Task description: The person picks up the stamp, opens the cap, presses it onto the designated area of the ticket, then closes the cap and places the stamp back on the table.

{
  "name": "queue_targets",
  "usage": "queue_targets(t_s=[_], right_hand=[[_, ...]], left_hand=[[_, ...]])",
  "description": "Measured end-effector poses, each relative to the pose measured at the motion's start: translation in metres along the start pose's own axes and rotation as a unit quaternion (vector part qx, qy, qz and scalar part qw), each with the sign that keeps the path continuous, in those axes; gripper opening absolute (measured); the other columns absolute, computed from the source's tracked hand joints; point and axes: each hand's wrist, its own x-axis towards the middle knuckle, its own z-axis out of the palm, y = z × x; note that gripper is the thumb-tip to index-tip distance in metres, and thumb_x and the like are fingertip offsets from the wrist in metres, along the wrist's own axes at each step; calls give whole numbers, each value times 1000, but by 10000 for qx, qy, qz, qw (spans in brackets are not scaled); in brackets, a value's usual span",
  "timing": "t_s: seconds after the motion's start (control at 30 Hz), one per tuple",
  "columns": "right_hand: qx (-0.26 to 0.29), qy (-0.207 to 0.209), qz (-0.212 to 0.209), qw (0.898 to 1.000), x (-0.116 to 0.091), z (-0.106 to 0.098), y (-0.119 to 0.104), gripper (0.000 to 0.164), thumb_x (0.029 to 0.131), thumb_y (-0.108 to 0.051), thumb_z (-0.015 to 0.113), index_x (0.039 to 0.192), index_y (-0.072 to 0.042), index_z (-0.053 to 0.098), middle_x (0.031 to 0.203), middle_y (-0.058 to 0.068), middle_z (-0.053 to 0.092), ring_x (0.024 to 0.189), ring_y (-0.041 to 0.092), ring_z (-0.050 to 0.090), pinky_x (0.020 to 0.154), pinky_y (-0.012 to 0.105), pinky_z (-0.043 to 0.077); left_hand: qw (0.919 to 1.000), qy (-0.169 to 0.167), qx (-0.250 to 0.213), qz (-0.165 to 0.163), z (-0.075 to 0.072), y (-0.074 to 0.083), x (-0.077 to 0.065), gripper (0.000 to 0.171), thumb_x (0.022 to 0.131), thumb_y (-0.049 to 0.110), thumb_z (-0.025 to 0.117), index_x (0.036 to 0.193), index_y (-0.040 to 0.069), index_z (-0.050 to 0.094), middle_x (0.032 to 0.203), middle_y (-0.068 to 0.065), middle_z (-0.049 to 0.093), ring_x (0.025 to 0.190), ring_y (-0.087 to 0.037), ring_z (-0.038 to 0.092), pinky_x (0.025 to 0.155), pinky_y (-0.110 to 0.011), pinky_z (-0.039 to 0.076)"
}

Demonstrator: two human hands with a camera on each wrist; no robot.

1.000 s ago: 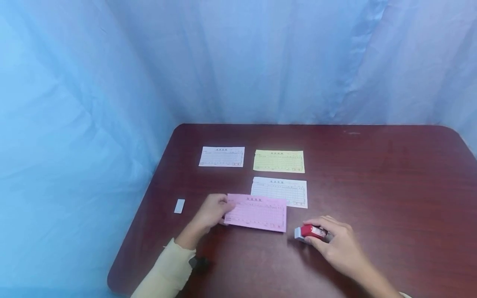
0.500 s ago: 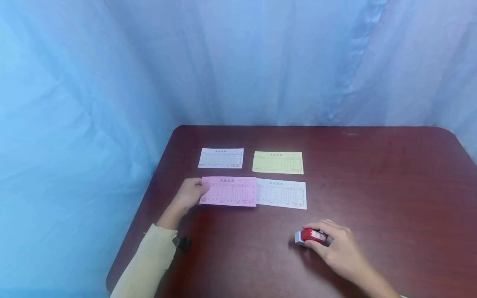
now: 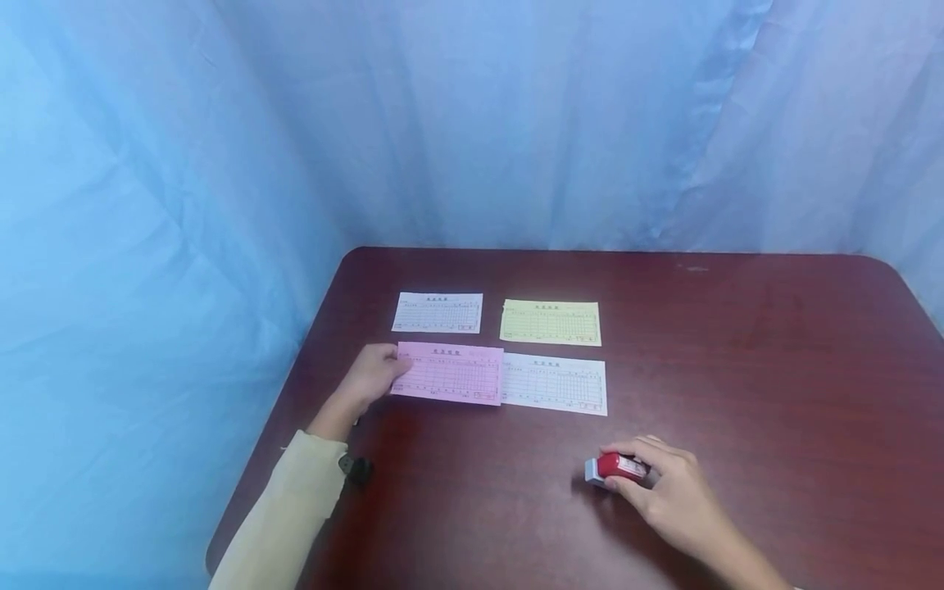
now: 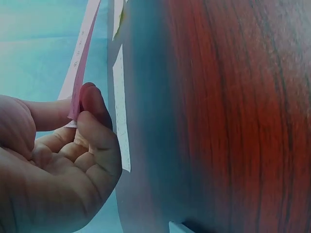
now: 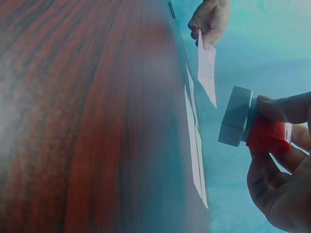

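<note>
My left hand (image 3: 370, 375) pinches a pink printed form slip (image 3: 448, 375) at its left end, thumb against fingers. The left wrist view shows the slip (image 4: 80, 63) raised off the tabletop. It overlaps the left edge of a white form slip (image 3: 555, 383) in the head view. Behind lie another white form slip (image 3: 437, 313) and a yellow one (image 3: 551, 322), flat on the table. At the front right, my right hand (image 3: 671, 492) grips a red hand stamp (image 3: 621, 466) with a grey block end (image 5: 235, 116), tilted sideways and held above the table.
The dark red-brown wooden table (image 3: 752, 369) has rounded back corners. Light blue curtains (image 3: 516, 123) hang behind it and along its left side. A dark device (image 3: 357, 469) sits at the left wrist beside a pale sleeve (image 3: 283, 500).
My left hand has carried the pink slip left and farther back, uncovering more of the front white slip. The small pale block at the left is now hidden. The right hand stays nearly still.
</note>
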Motion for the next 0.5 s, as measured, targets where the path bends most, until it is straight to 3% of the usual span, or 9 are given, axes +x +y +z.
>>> queue_targets(t_s=[0.5], right_hand=[[-57, -60, 43, 10000, 1, 1, -1, 43, 63, 3, 90, 99, -14, 76, 90, -12, 69, 80, 4, 61, 73, 11, 46]], left_hand=[[9994, 171, 263, -161, -9, -12, 12, 21, 101, 12, 58, 109, -5, 68, 87, -14, 67, 74, -23, 60, 60, -29, 46]])
